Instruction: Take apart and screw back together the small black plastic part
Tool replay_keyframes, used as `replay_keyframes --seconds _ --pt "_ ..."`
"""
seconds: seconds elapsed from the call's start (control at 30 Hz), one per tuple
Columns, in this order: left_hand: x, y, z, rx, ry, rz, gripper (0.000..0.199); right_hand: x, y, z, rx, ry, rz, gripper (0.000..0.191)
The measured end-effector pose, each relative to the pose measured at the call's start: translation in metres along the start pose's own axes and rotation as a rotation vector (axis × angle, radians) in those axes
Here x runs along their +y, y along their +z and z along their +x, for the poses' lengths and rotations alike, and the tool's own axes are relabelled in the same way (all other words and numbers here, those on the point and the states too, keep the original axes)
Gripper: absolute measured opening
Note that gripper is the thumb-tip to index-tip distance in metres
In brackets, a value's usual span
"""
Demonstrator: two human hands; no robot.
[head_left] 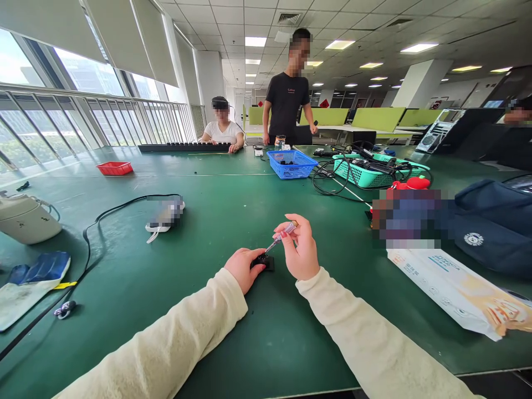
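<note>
My right hand [302, 249] is closed round a small screwdriver [284, 235] with a see-through handle, its shaft slanting down to the left. The tip meets a small black part [268, 263] lying on the green table [266, 343]. Thumb and fingers of my left hand [244, 267] pinch that black part from the left and hold it against the tabletop. What exactly the part is cannot be made out, since my fingers cover some of it.
Ahead stand a blue basket [292, 166] and a teal basket [357, 172] heaped with cables. At right lie a wipes pack [449, 288] and a dark bag [499, 227]. A cabled white device [166, 216] and red tray [115, 168] are left. Two people [288, 102] are beyond.
</note>
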State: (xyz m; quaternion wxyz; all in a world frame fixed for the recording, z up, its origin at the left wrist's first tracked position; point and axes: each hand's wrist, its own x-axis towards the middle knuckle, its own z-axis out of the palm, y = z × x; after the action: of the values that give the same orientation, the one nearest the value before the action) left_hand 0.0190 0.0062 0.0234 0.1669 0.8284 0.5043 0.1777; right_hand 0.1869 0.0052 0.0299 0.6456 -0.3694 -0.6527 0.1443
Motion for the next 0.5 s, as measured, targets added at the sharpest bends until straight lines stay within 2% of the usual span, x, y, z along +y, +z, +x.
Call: replay_keyframes --seconds 0.5 --pt "0.0017 -0.0016 -0.0002 -0.005 -0.022 -0.016 0.043 -0.0006 -0.0002 0.0004 0.009 -0.012 -0.024 0.025"
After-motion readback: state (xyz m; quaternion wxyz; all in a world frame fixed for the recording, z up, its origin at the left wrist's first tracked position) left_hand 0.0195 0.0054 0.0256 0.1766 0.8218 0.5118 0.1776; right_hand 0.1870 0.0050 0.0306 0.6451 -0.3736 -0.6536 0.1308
